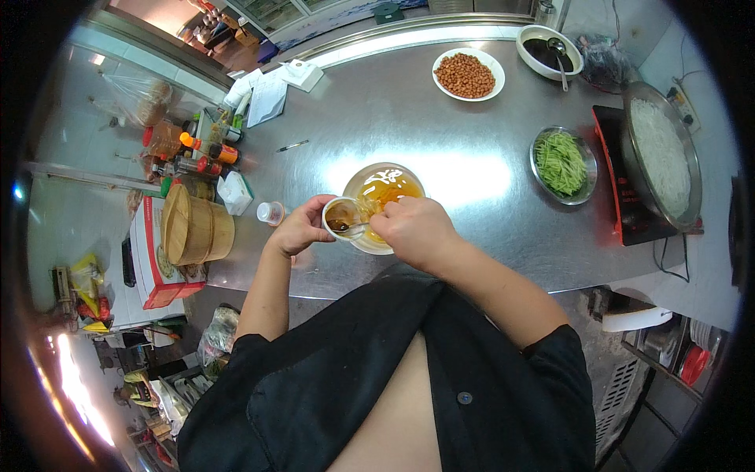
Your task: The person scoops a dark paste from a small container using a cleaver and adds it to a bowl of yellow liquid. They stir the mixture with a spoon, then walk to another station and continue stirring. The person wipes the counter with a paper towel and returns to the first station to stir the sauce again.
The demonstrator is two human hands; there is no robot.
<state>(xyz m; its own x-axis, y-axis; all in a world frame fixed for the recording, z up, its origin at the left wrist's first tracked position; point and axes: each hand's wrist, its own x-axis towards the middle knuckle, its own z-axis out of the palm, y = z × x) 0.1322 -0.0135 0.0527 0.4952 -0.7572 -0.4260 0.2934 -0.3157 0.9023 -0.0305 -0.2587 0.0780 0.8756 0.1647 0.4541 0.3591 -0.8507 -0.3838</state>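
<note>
My left hand (302, 229) grips a small white cup (332, 205) by its side, tilted over the rim of a wide bowl (352, 179). Dark brown residue (338, 225) coats the inside of the cup. In my right hand (416, 230) is a metal spoon (356, 229), its bowl end inside the cup. Amber, glossy liquid (396, 184) fills the wide bowl on the steel table. Part of that bowl is hidden behind my hands and the cup. A small white-capped container (271, 213) lies just left of my left hand.
Toward the back are a bowl of peanuts (466, 75) and a bowl of dark sauce (534, 52) with a ladle. On the right, shredded green vegetable (559, 163) sits near an induction cooker (619, 194) bearing a pan of noodles (659, 156). Sauce bottles (221, 152) and a wooden bucket (215, 231) stand left.
</note>
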